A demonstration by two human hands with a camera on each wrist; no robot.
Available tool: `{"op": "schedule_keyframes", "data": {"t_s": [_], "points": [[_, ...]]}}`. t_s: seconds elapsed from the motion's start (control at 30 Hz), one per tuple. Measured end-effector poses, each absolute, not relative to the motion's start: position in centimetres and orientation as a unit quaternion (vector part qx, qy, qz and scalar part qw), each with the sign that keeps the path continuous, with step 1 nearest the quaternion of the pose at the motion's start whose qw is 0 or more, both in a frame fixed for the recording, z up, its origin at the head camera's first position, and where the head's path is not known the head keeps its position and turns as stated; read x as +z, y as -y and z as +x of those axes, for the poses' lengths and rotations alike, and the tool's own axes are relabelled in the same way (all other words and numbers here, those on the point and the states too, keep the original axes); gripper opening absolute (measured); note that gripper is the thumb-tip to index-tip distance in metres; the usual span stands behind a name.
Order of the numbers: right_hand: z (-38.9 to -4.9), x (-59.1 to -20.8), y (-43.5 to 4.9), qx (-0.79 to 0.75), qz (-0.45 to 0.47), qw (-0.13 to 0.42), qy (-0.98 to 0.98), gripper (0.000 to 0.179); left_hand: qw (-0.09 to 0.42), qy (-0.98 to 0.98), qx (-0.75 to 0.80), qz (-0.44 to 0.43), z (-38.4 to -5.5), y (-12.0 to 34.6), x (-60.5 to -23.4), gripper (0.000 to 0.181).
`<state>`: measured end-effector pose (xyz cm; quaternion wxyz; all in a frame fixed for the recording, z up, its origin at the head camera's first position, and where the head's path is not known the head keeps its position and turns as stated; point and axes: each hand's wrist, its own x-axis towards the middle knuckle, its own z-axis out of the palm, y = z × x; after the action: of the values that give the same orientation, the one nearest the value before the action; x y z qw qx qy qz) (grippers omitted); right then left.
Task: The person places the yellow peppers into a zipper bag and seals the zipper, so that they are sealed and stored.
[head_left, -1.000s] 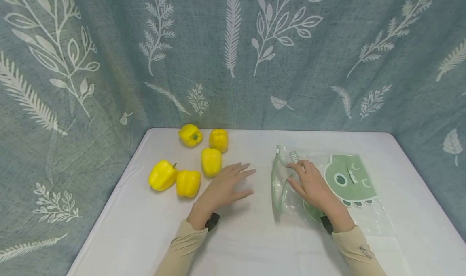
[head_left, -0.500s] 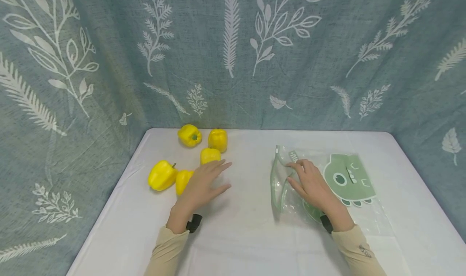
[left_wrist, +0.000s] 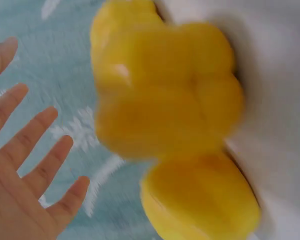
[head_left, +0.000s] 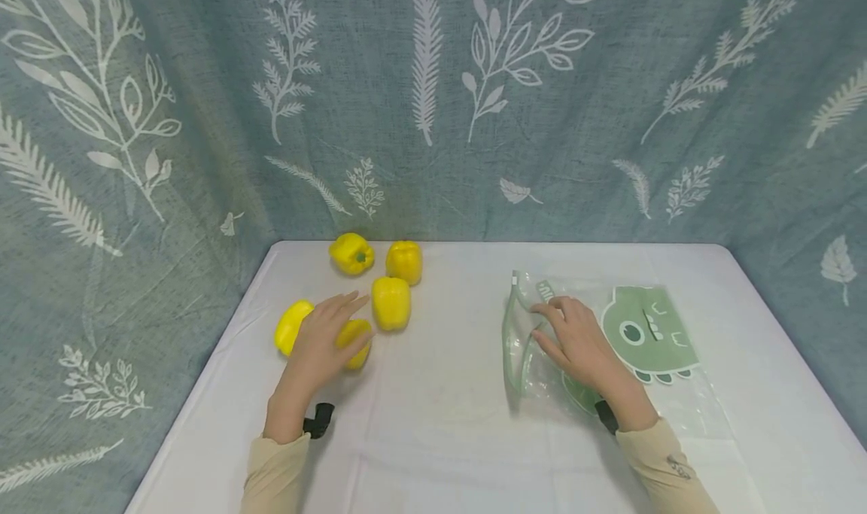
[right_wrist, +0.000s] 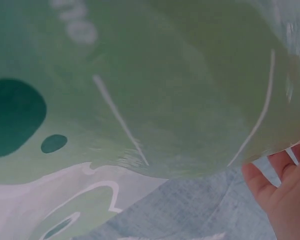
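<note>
from where i stand, the blue-green curtain [head_left: 372, 85] takes up most of the view, printed with pale leaves and falling behind the far edge of the table [head_left: 447, 439], which is spread with white cloth. next in size is the clear bag [head_left: 630, 311] with its green cartoon print, lying flat toward the table's right edge, its mouth facing the left edge and gaping a little.

the person's right hand [head_left: 576, 341] is at that mouth, thumb and forefinger apart at the rim; whether it pinches the film or only props it, i cannot tell. the left hand [head_left: 321, 345] is spread, fingers fanned and holding nothing, over the front pair of peppers; contact i can't make out.

there are five yellow peppers, all toward the far left corner: one by the far edge [head_left: 351, 254], another to its right [head_left: 404, 262], one just in front of that [head_left: 391, 303], and the front pair, one [head_left: 290, 329] nearer the left edge, its neighbour [head_left: 354, 331] partly hidden by the thumb.

as i judge it, the bag's opening is done; every pepper lies outside it, none picked up.

smallest is the white slider [head_left: 515, 278] at the mouth's far end.
</note>
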<state>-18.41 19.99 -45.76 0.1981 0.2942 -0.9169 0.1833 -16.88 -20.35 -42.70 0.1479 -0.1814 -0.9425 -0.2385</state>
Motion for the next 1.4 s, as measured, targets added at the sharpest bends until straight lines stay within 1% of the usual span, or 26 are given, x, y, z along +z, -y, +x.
{"op": "schedule_keyframes", "data": {"t_s": [0.23,0.37,0.57,0.67,0.8,1.03,1.27,1.4], "points": [[-18.4,-45.7,-20.0,0.184,0.280,0.175,0.926,0.036,0.182,0.938,-0.250,-0.156,-16.4,23.0,-43.3,0.048],[-18.2,-45.7,-20.0,0.183,0.273,0.167,0.930,0.036,0.185,0.943,-0.244,-0.133,-16.2,24.3,-43.8,0.046],[-18.2,-45.6,-20.0,0.177,0.277,0.180,0.927,0.036,0.167,0.947,-0.255,-0.097,-16.1,26.0,-44.0,0.047],[-18.2,-45.5,-19.9,0.181,0.274,0.176,0.928,0.036,0.161,0.949,-0.259,-0.086,-15.9,26.7,-44.0,0.048],[-18.1,-45.4,-19.9,0.185,0.270,0.169,0.930,0.037,0.164,0.950,-0.252,-0.078,-15.8,27.5,-44.2,0.048],[-18.2,-45.4,-20.0,0.178,0.275,0.181,0.928,0.036,0.156,0.953,-0.253,-0.064,-15.7,28.8,-44.6,0.050],[-18.1,-45.4,-19.9,0.182,0.271,0.171,0.930,0.036,0.130,0.956,-0.258,-0.055,-15.9,29.5,-44.7,0.054],[-18.1,-45.4,-20.0,0.183,0.268,0.168,0.931,0.036,0.098,0.958,-0.264,-0.047,-15.9,29.8,-44.6,0.059]]}}
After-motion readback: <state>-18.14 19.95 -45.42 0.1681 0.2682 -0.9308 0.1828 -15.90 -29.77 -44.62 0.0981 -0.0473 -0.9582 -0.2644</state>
